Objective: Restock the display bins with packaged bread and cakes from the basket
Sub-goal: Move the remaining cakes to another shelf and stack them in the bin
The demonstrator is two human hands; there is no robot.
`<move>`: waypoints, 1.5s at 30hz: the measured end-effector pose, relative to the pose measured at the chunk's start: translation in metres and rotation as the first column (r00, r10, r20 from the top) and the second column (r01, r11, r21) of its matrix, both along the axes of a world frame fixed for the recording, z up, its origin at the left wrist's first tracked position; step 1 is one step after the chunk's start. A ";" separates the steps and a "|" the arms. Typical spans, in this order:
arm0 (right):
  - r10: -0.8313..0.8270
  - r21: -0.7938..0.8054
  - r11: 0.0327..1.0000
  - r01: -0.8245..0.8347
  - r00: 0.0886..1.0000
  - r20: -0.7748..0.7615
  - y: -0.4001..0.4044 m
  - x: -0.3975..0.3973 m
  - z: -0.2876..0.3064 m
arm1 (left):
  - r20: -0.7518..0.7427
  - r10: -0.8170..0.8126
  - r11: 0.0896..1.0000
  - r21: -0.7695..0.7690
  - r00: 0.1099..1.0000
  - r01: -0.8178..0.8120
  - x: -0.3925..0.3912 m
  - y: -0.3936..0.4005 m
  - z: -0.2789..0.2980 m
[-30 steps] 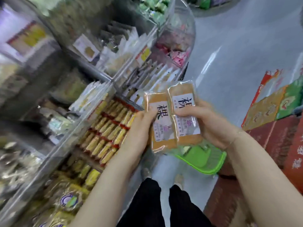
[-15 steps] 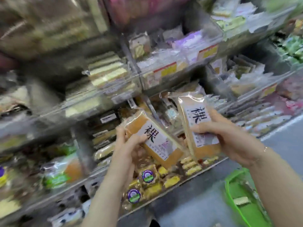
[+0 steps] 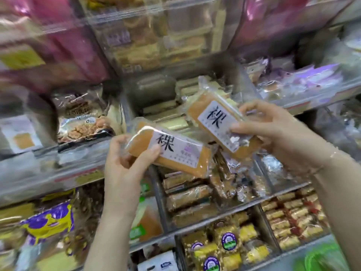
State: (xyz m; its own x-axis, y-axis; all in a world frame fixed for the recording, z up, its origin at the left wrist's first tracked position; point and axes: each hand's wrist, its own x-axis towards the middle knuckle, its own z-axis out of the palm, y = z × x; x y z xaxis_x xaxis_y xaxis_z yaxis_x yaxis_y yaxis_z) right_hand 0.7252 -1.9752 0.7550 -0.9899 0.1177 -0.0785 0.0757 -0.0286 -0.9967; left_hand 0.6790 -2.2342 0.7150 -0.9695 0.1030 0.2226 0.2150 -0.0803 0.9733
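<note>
Two wrapped orange cakes: your left hand (image 3: 125, 163) pinches the nearer cake (image 3: 172, 153) by its end, your right hand (image 3: 273, 128) grips the farther cake (image 3: 220, 122) across its label, both before the middle display bin (image 3: 156, 90). They look soft and light in slippery film; hold the edges gently.

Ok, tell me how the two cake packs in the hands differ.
The left hand's pack sits lower and lies flatter; the right hand's pack is higher, tilted steeply. The left hand holds its pack's end; the right hand pinches its pack's side. Both are orange, white-labelled.
</note>
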 end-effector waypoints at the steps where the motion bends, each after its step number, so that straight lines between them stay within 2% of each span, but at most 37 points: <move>1: -0.046 0.012 0.999 0.046 0.998 -0.033 0.004 -0.008 0.008 | 0.005 0.005 0.999 0.050 1.000 -0.006 -0.008 -0.002 0.002; 4: -0.128 0.062 0.989 0.134 0.987 -0.093 0.019 -0.034 0.029 | 0.041 -0.013 0.991 0.135 0.999 0.008 -0.034 -0.003 0.010; 6: -0.131 0.234 0.960 0.154 0.985 -0.108 0.030 -0.047 0.041 | 0.036 -0.016 0.995 0.103 0.999 0.012 -0.048 -0.001 0.017; 9: -0.039 0.560 0.825 0.076 0.996 -0.079 0.048 -0.065 0.056 | -0.046 0.028 0.999 0.018 0.999 -0.027 -0.065 0.003 0.027; 13: 0.115 0.771 0.620 -0.143 0.989 0.092 0.063 -0.087 0.070 | -0.210 0.115 0.957 -0.239 0.971 -0.165 -0.082 0.013 0.044; 15: 0.184 0.797 0.543 -0.265 0.963 0.195 0.064 -0.100 0.072 | -0.233 0.056 0.880 -0.448 0.971 -0.159 -0.089 0.021 0.053; 18: 0.252 0.818 0.423 -0.390 0.918 0.307 0.055 -0.121 0.069 | -0.170 -0.078 0.689 -0.721 0.982 -0.070 -0.098 0.034 0.058; 19: 0.269 0.834 0.366 -0.413 0.905 0.330 0.051 -0.127 0.066 | -0.139 -0.107 0.646 -0.763 0.984 -0.038 -0.102 0.038 0.057; 21: 0.300 0.849 0.301 -0.433 0.889 0.347 0.045 -0.136 0.061 | -0.091 -0.108 0.626 -0.779 0.990 -0.003 -0.111 0.042 0.056; 23: 0.337 0.828 0.324 -0.458 0.874 0.351 0.045 -0.141 0.054 | -0.058 -0.094 0.627 -0.779 0.994 0.014 -0.120 0.043 0.057; 24: 0.353 0.812 0.337 -0.477 0.863 0.361 0.047 -0.142 0.050 | -0.050 -0.108 0.588 -0.808 0.993 0.023 -0.122 0.042 0.057; 26: 0.365 0.811 0.301 -0.502 0.846 0.389 0.051 -0.139 0.039 | -0.041 -0.177 0.412 -0.910 0.983 0.036 -0.126 0.040 0.060; 28: 0.349 0.874 0.159 -0.460 0.854 0.386 0.055 -0.133 0.030 | -0.032 -0.231 0.234 -0.972 0.972 0.023 -0.128 0.038 0.064; 29: 0.330 0.886 0.101 -0.452 0.855 0.399 0.055 -0.129 0.029 | -0.031 -0.240 0.185 -0.983 0.970 0.014 -0.129 0.037 0.067; 30: 0.314 0.878 0.112 -0.465 0.855 0.413 0.054 -0.125 0.030 | -0.033 -0.242 0.158 -0.987 0.970 0.006 -0.130 0.037 0.069; 32: 0.296 0.837 0.245 -0.489 0.860 0.416 0.052 -0.120 0.033 | -0.032 -0.214 0.147 -0.989 0.976 0.000 -0.130 0.037 0.072; 33: 0.287 0.844 0.271 -0.462 0.876 0.387 0.051 -0.119 0.031 | -0.026 -0.186 0.155 -0.988 0.982 0.003 -0.130 0.037 0.071; 36: 0.231 0.911 0.194 -0.364 0.920 0.318 0.045 -0.119 0.017 | -0.017 -0.113 0.226 -0.974 0.993 0.009 -0.129 0.035 0.069; 39: 0.156 0.932 0.113 -0.344 0.933 0.326 0.036 -0.123 0.010 | -0.055 -0.061 0.319 -0.947 0.997 -0.033 -0.127 0.030 0.068; 41: 0.140 0.955 0.036 -0.293 0.948 0.285 0.031 -0.128 0.012 | -0.086 -0.053 0.325 -0.944 0.995 -0.065 -0.125 0.030 0.066; 42: 0.156 0.963 0.057 -0.265 0.955 0.253 0.027 -0.130 0.013 | -0.103 -0.061 0.307 -0.948 0.993 -0.079 -0.123 0.030 0.064; 44: 0.223 0.933 0.221 -0.285 0.946 0.236 0.014 -0.129 0.012 | -0.123 -0.087 0.263 -0.960 0.989 -0.096 -0.120 0.033 0.058; 45: 0.258 0.911 0.269 -0.314 0.934 0.246 0.007 -0.129 0.009 | -0.124 -0.101 0.248 -0.964 0.987 -0.096 -0.118 0.035 0.056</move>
State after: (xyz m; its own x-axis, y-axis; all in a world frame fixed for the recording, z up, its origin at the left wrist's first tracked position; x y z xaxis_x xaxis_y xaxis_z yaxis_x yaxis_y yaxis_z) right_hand 0.5964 -1.9678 0.7640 -0.9751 -0.1511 -0.1620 -0.0889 0.9367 -0.3385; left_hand 0.5607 -2.1997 0.7706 -0.9383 0.3381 0.0735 0.3448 0.8961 0.2795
